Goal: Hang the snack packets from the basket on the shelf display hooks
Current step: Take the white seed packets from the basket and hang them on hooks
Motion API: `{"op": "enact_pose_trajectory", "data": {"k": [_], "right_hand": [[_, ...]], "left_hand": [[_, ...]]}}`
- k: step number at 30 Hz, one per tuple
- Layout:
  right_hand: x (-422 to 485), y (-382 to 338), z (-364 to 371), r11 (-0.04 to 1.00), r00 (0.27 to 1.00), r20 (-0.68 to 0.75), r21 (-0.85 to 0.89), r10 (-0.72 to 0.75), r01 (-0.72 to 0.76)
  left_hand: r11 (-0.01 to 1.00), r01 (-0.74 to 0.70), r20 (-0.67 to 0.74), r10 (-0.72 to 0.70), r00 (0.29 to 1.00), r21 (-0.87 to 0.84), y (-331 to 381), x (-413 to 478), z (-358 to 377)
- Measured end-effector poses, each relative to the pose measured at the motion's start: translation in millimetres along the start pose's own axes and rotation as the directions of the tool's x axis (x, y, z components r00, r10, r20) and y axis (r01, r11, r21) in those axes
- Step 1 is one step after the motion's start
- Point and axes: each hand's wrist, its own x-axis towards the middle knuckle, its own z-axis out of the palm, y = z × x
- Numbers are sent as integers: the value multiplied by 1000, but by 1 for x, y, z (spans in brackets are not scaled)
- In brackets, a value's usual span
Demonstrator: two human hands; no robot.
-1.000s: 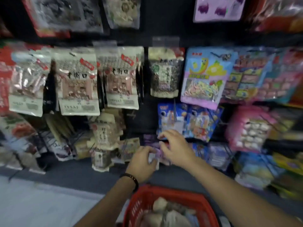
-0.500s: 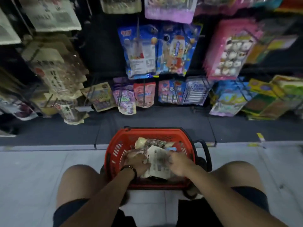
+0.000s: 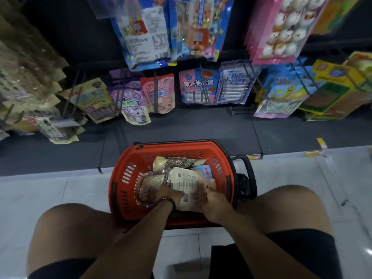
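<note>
Inside the red basket (image 3: 171, 147), both hands (image 3: 169, 197) (image 3: 214, 200) grip snack packets (image 3: 185, 181).

the scene is dim: the shelf base (image 3: 201, 125) and the upper left corner sink almost to black, while the pale floor tiles (image 3: 60, 188) catch soft, even light with no hard shadows. the glossy hanging packets (image 3: 145, 37) carry a faint sheen. motion blur smears the left hand (image 3: 167, 197), the right hand (image 3: 213, 200) and the white packet (image 3: 185, 182). the wide lens bows straight lines and stretches the corners.
</note>
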Motion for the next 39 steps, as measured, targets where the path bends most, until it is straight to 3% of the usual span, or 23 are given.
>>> {"op": "enact_pose_trajectory", "data": {"k": [6, 12, 16, 19, 21, 23, 26, 28, 33, 39], "right_hand": [[9, -1, 12, 993, 995, -90, 113, 33, -23], [4, 2, 9, 966, 990, -69, 238, 121, -101], [-8, -4, 0, 950, 977, -117, 278, 180, -142], [-12, -6, -2, 904, 959, -146, 393, 243, -170], [-16, -12, -3, 762, 940, -120, 622, 320, -180], [-22, -23, -11, 510, 932, 8, 835, 363, -206], [-27, -32, -26, 179, 936, 83, 972, 341, -151], [-30, -36, -35, 62, 945, 39, 996, 326, -62], [-42, -53, -70, 47, 950, -95, 995, 299, 85], [-58, -85, -119, 172, 949, -290, 948, 124, 267]], "left_hand": [[995, 76, 136, -67, 988, -65, 26, -3, 7], [947, 9, 71, 14, 997, -322, 18, -3, 8], [835, -62, -15, 65, 998, -547, 9, -24, -12], [684, -130, -118, 64, 991, -718, -3, -46, -29], [568, -90, -43, 96, 994, -818, -13, -61, -36], [459, -57, 25, 172, 985, -887, -22, -70, -40], [348, -33, 67, 270, 961, -937, -32, -81, -40], [286, -18, 78, 319, 945, -958, -34, -90, -44], [317, -86, 71, 452, 889, -944, -32, -112, -61], [328, -2, 163, 476, 864, -945, -27, -117, -91]]}}
